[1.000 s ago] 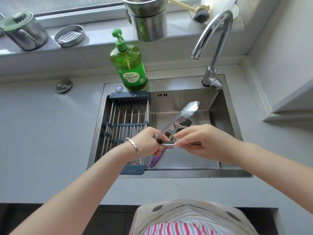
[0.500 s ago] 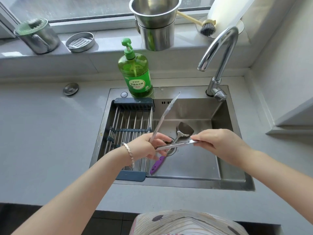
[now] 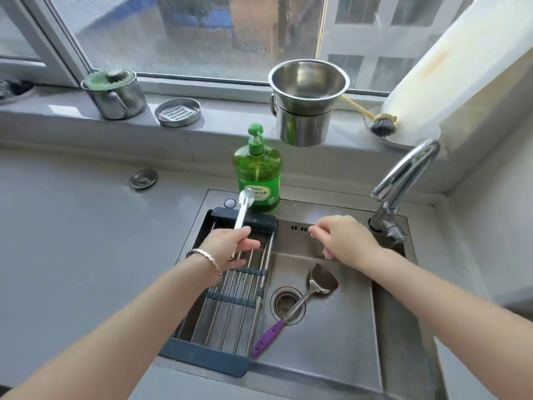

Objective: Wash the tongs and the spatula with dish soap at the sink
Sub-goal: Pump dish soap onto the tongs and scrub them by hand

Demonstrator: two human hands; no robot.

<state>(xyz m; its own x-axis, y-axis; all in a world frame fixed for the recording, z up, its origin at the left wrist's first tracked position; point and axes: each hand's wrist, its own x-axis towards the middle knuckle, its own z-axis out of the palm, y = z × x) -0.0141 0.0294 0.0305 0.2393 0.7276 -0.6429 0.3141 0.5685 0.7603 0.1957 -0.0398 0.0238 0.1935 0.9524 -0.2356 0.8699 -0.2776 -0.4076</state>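
Reaches forward over the sink [image 3: 331, 359] with both arms. Grips the tongs [image 3: 241, 215] in the left hand [image 3: 227, 246], fingers [image 3: 251, 244] curled round the handle end and thumb on top. Holds them with the two arms drawn together, pointing up and away, crossing the rear bar of the drying rack [image 3: 230, 301] and ending in front of the label of the dish soap bottle [image 3: 257, 174]. Wears a bracelet [image 3: 207, 259] on that wrist. Holds the right hand [image 3: 343, 241] palm down above the back wall of the sink, left of the tap [image 3: 403, 174], fingers [image 3: 315, 229] loosely bent with nothing in them. Leaves the spatula [image 3: 323, 280] lying on the sink floor – head toward the back, shaft across the drain [image 3: 287, 304], purple handle toward the front, just beside the rack.

Half a second ago, pinched one arm of the tongs in the right hand while gripping the other in the left, spreading them wide over the drain. Now has let go with the right and carries the tongs closed, further left and further back, over the rack. Has lifted the right hand away toward the rear of the sink. Keeps the spatula where it lay. Looks up higher as well – takes in far more of the window [image 3: 202, 39].
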